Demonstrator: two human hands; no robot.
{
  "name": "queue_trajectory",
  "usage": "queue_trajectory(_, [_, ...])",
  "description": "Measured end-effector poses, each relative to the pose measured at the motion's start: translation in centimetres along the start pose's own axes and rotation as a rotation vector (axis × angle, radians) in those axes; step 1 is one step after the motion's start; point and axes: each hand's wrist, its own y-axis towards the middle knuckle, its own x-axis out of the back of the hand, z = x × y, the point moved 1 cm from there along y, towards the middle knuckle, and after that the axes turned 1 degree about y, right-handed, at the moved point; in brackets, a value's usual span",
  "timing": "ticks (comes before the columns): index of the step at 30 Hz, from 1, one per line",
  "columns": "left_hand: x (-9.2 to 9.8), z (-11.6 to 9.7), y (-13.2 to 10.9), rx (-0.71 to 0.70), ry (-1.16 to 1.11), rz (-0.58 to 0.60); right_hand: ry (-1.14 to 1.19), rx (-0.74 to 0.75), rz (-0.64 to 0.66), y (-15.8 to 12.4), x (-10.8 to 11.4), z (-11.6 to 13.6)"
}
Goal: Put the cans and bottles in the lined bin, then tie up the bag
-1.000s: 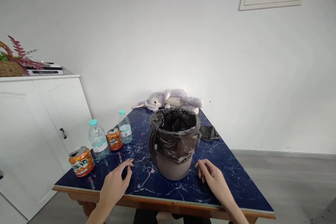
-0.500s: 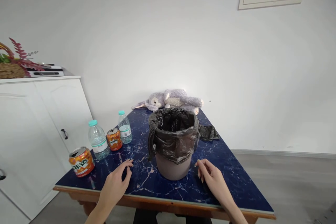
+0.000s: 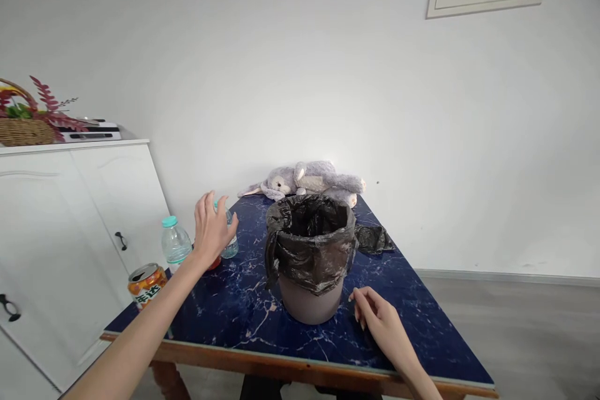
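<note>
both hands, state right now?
Left hand: open, at the far bottle; contact unclear.
Right hand: part-open, loosely curled, nothing visibly held, beside bin.

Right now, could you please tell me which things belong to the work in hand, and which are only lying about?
Probably belonging:
far bottle, partly hidden by the left hand; contact unclear
lined bin, beside the right hand
perhaps the near bottle and front orange can

Probably only lying about:
plush rabbit, beyond the bin
flower basket, on the white cabinet
</note>
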Motion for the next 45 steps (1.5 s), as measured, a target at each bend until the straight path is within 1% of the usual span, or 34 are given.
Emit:
queue_trajectory(2, [-1.2, 1.0, 1.9, 0.063, 0.068, 0.047, 0.002, 0.002, 0.002, 0.0, 0.0, 0.0])
queue_trajectory(4, [-2.2, 1.8, 3.2, 0.122, 0.109, 0.147, 0.008, 0.006, 0.004, 0.1, -0.1, 0.1])
queue_trajectory(6, [-2.8, 2.3, 3.9, 0.158, 0.115, 0.262, 0.014, 0.011, 0.005, 0.2, -0.2, 0.2])
queue_trajectory(8, [-2.9, 2.5, 4.1, 0.164, 0.091, 0.335, 0.022, 0.016, -0.002, 0.3, -0.2, 0.3])
queue_trajectory(13, [-2.4, 1.7, 3.3, 0.132, 0.003, 0.365, 0.038, 0.019, 0.003, 0.6, -0.3, 0.3])
queue_trajectory(16, [-1.5, 0.9, 3.6, 0.092, -0.042, 0.36, 0.03, 0.021, 0.009, 0.6, -0.3, 0.3])
queue_trajectory(18, [0.1, -0.1, 4.5, 0.071, -0.106, 0.284, 0.026, 0.022, 0.007, 0.7, -0.3, 0.2])
queue_trajectory(20, [2.8, -1.7, 5.8, 0.055, -0.231, 0.123, 0.025, 0.018, 0.008, 0.7, -0.4, 0.1])
queue_trajectory(22, [6.3, -3.8, 7.0, 0.014, -0.408, -0.084, 0.026, 0.016, 0.007, 0.8, -0.4, 0.0])
queue_trajectory(24, [10.3, -6.3, 7.6, -0.078, -0.571, -0.283, 0.023, 0.018, -0.001, 0.8, -0.5, 0.0])
queue_trajectory(25, [12.1, -7.5, 7.7, -0.124, -0.63, -0.347, 0.021, 0.019, -0.004, 0.8, -0.5, 0.0])
queue_trajectory(27, [15.0, -9.8, 7.4, -0.216, -0.715, -0.385, 0.019, 0.022, -0.005, 0.8, -0.5, -0.1])
queue_trajectory(28, [15.9, -10.7, 7.1, -0.253, -0.749, -0.368, 0.021, 0.021, -0.004, 0.9, -0.5, -0.1])
queue_trajectory(30, [16.9, -12.2, 6.3, -0.308, -0.821, -0.285, 0.026, 0.019, 0.004, 0.9, -0.5, -0.2])
queue_trajectory(32, [16.7, -13.0, 5.4, -0.341, -0.889, -0.151, 0.026, 0.02, 0.013, 0.9, -0.5, -0.3])
queue_trajectory(34, [15.9, -13.4, 4.8, -0.356, -0.908, 0.007, 0.021, 0.025, 0.02, 1.0, -0.5, -0.5])
queue_trajectory(37, [14.5, -13.4, 4.3, -0.359, -0.805, 0.26, 0.008, 0.03, 0.015, 1.0, -0.5, -0.5])
queue_trajectory(40, [13.7, -13.0, 4.2, -0.376, -0.675, 0.489, -0.001, 0.028, 0.01, 1.0, -0.5, -0.6])
queue_trajectory(42, [13.6, -12.6, 4.1, -0.408, -0.647, 0.578, -0.001, 0.027, 0.012, 1.0, -0.5, -0.5])
queue_trajectory(45, [13.9, -12.2, 3.9, -0.401, -0.644, 0.641, 0.005, 0.028, 0.011, 0.9, -0.5, -0.4])
